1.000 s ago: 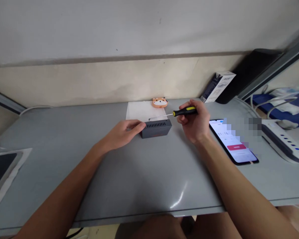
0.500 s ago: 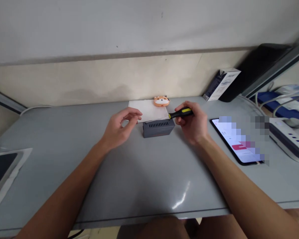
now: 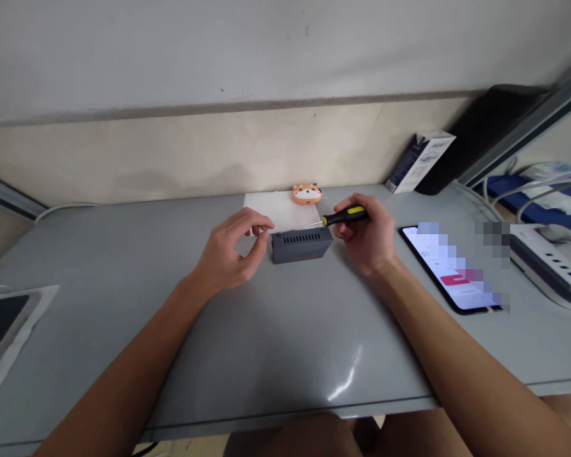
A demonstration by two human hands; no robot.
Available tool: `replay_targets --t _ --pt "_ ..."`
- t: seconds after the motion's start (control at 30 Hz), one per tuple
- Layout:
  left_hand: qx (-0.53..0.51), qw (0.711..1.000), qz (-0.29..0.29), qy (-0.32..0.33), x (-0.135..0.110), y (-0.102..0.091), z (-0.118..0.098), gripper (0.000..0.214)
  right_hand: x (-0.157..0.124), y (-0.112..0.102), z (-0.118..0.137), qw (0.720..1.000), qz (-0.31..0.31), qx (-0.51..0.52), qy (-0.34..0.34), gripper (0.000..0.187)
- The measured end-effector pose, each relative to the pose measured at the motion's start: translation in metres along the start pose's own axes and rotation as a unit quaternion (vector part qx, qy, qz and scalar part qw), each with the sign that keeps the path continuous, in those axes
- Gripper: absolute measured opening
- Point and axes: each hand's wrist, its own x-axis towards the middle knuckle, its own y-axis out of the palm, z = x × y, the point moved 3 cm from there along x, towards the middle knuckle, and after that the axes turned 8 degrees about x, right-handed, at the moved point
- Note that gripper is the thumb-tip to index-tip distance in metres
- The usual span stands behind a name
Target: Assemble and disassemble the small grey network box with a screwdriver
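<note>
A small dark grey box [image 3: 301,246] with a row of vent slots lies on the grey table [image 3: 266,330]. My right hand [image 3: 368,240] grips a screwdriver [image 3: 335,218] by its black and yellow handle; the thin shaft runs left over the box's top. My left hand [image 3: 231,251] is at the box's left end, thumb and fingers pinched together near the shaft's tip; whether anything is in the pinch I cannot see.
A white sheet [image 3: 280,212] and an orange animal-shaped case [image 3: 307,193] lie behind the box. A lit phone [image 3: 450,270] lies to the right, with a white power strip [image 3: 552,266] beyond it. A carton [image 3: 419,162] leans against the wall. A dark device on wrapping [image 3: 0,327] sits far left.
My left hand let go of the box's left end, rose, then came back in a pinch by the shaft's tip. The screwdriver dropped lower over the box.
</note>
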Motion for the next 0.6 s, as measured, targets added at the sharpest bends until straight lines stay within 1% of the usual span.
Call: replay_targets --t 0.1,0.27,0.43,0.6 --pt "0.0 1.0 0.0 0.005 -0.0008 0.0019 -0.0002 0.014 0.0001 -0.0005 -0.0002 1.0 -0.003 -0.003 0.008 0.029" --pt "0.002 0.999 0.002 0.034 -0.0012 0.0035 -0.0031 0.015 -0.0002 -0.0012 -0.0017 1.0 0.0 -0.002 0.015 0.026" --pt "0.025 0.999 0.03 0.032 -0.0015 0.0043 -0.0024 0.016 0.0009 -0.0013 -0.0031 1.0 -0.003 -0.011 0.021 0.027" --pt "0.044 0.998 0.035 0.029 -0.0026 0.0061 -0.0006 0.018 0.0027 -0.0028 -0.0042 1.0 -0.011 -0.009 0.022 0.026"
